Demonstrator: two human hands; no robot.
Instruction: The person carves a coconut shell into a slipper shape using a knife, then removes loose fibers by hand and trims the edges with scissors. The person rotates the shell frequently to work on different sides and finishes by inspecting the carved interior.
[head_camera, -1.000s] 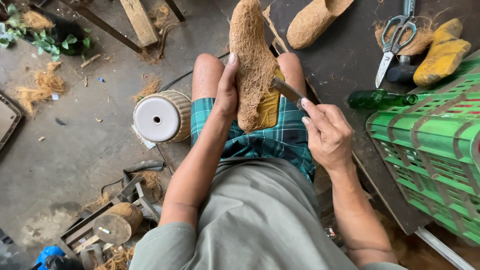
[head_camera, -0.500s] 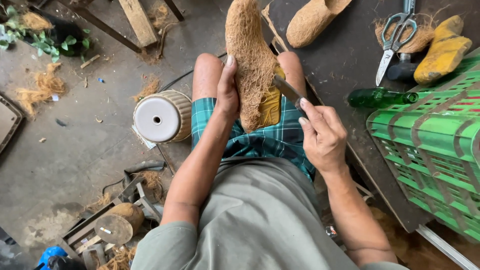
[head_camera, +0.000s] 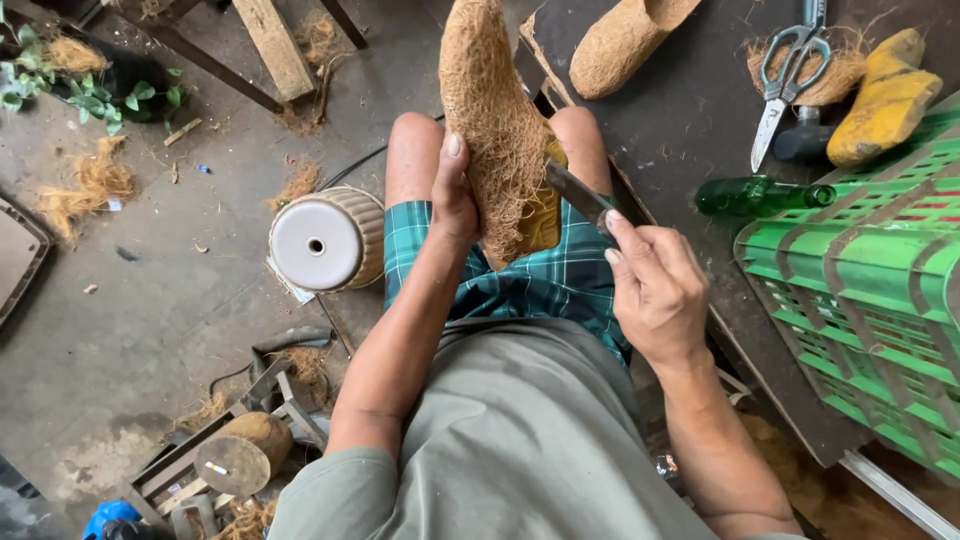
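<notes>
Brown fibrous coir shoe form (head_camera: 495, 110) upright on lap; left hand (head_camera: 452, 195) fingers gripping it, right hand (head_camera: 655, 285) fingers holding knife (head_camera: 580, 195).

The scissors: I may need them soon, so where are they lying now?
In the head view the scissors lie at the upper right on the dark board, on a tuft of brown fibre, just left of the yellow shoe-shaped form and above the green bottle.

The right hand (head_camera: 655, 290) has drawn the knife (head_camera: 580, 195) slightly down the fibre-covered shoe form (head_camera: 495, 110).
</notes>
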